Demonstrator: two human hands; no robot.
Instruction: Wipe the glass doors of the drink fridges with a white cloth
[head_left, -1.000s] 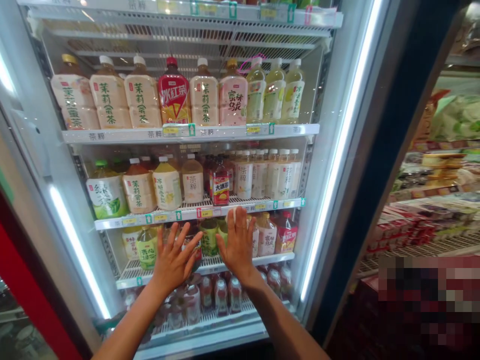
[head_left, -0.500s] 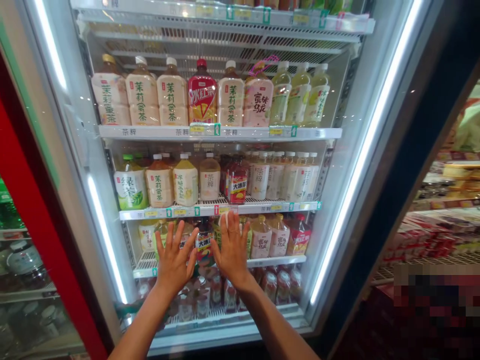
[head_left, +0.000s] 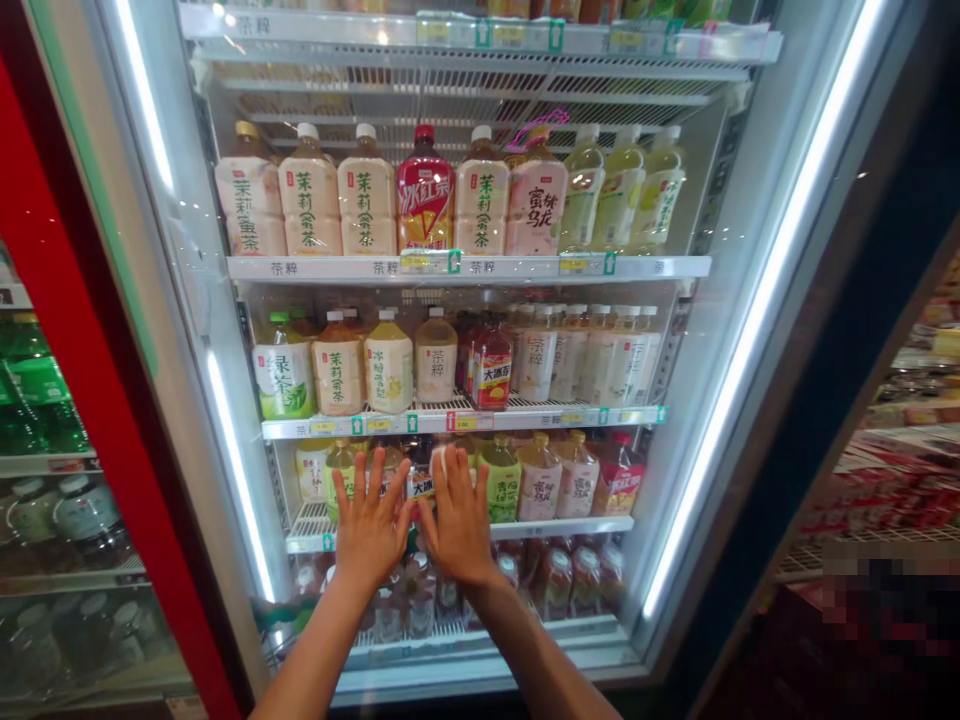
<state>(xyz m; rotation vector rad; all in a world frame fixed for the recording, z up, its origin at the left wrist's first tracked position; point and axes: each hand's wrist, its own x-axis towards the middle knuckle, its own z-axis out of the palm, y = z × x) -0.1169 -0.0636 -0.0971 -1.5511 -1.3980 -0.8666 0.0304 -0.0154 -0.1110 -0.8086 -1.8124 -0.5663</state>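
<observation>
Both arms reach forward in front of a lit drinks cooler. My left hand (head_left: 373, 525) is open, fingers spread and pointing up, holding nothing. My right hand (head_left: 459, 520) is close beside it, also open and turned toward the bottles, with the thumbs almost meeting. A small white patch (head_left: 439, 462) shows at its fingers; I cannot tell what it is. Behind the hands, a lower shelf holds green-labelled bottles (head_left: 502, 485), pink-labelled bottles (head_left: 540, 480) and a dark iced-tea bottle (head_left: 422, 485), partly covered by my fingers. Whether my hands touch glass is unclear.
The shelf (head_left: 469, 268) above carries large tea bottles, among them a red one (head_left: 425, 195). A middle shelf (head_left: 465, 423) has more bottles. Bright light strips (head_left: 238, 480) line the sides. A red frame (head_left: 112, 420) stands left, with another cooler beyond; packaged goods (head_left: 862, 480) are at right.
The cooler sits further right in view. My hands have drawn closer together, and the right hand appears slightly lower against the shelves. Both stay open.
</observation>
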